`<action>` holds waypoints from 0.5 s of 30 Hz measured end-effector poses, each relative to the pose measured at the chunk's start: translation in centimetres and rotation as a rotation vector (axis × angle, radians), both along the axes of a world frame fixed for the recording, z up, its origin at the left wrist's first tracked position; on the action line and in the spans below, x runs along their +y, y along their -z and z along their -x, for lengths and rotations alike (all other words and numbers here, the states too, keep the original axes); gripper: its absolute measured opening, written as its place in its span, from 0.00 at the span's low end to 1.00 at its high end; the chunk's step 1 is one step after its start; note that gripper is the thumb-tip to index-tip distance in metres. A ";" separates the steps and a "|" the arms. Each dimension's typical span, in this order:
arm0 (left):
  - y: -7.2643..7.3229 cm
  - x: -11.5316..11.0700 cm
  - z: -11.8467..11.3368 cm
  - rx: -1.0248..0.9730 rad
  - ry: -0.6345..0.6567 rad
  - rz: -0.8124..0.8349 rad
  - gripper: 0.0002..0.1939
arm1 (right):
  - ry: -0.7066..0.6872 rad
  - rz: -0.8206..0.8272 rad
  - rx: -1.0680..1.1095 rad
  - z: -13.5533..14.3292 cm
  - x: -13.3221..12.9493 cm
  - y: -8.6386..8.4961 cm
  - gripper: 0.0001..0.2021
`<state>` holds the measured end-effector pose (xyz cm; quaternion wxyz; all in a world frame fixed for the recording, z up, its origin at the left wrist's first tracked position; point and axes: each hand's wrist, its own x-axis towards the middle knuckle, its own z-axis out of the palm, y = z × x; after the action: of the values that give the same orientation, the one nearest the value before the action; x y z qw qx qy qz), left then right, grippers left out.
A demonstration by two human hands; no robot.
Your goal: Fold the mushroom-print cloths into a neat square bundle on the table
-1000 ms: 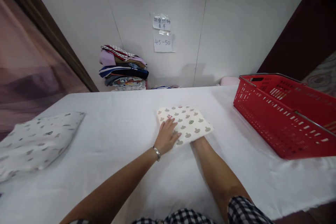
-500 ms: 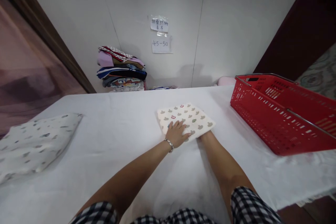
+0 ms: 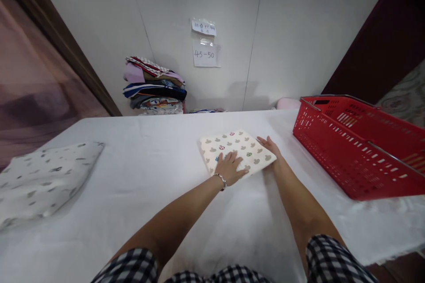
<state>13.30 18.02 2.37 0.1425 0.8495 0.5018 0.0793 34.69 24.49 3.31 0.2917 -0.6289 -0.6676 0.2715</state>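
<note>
A folded cream cloth [image 3: 244, 143] with grey, red, green and blue printed shapes lies in the middle of the white-covered table [image 3: 142, 154]. My left hand [image 3: 230, 168] rests flat on its near left part, fingers spread, a silver bracelet at the wrist. At the cloth's right corner is my right hand [image 3: 271, 148], with its fingers stretched forward along the right edge. Part of that palm is hidden by the raised corner.
On the right of the table stands a red plastic basket [image 3: 332, 150] with a metal handle. Another white patterned cloth [image 3: 49, 177] lies at the left. Behind the table rises a stack of folded fabrics [image 3: 156, 86], left of paper signs [image 3: 206, 54] on the wall.
My right hand has come out from under the cloth's near edge and moved right to its corner. My left hand stays on top; the view has shifted slightly.
</note>
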 end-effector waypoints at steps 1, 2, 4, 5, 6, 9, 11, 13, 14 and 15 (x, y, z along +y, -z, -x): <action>0.1 0.0 -0.1 0.001 -0.005 0.002 0.35 | 0.009 0.043 0.084 -0.5 0.2 0.1 0.28; 0.1 0.0 -0.1 -0.001 -0.008 0.004 0.34 | 0.026 0.093 0.200 -1.0 0.2 0.2 0.29; 0.2 0.0 -0.2 -0.007 -0.011 0.013 0.35 | 0.065 0.185 0.425 -1.8 0.2 0.2 0.30; 0.1 0.0 -0.2 -0.009 -0.012 0.017 0.35 | 0.076 0.213 0.485 -2.1 0.1 0.1 0.31; 0.1 0.0 -0.2 -0.009 -0.011 0.022 0.35 | 0.076 0.228 0.484 -2.3 0.0 0.0 0.33; -0.3 0.0 -0.1 -0.007 -0.011 0.039 0.34 | 0.049 0.246 0.179 -2.3 -0.1 -1.0 0.34; -0.5 0.0 -0.1 -0.011 -0.011 0.054 0.34 | 0.042 0.219 -0.165 -1.5 -0.2 -1.9 0.33; -0.5 0.0 -0.1 -0.024 -0.010 0.055 0.33 | -0.011 0.115 -0.433 -0.1 -0.4 -2.2 0.32; -0.4 -0.1 -0.2 -0.036 -0.012 0.044 0.32 | -0.059 0.045 -0.508 0.7 -0.6 -2.1 0.31; -0.3 -0.1 -0.2 -0.054 -0.015 0.027 0.31 | -0.110 -0.016 -0.553 1.5 -0.8 -1.8 0.30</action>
<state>13.47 17.88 2.69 0.1668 0.8412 0.5052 0.0963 33.17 23.70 5.09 0.0884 -0.6396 -0.7570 0.0997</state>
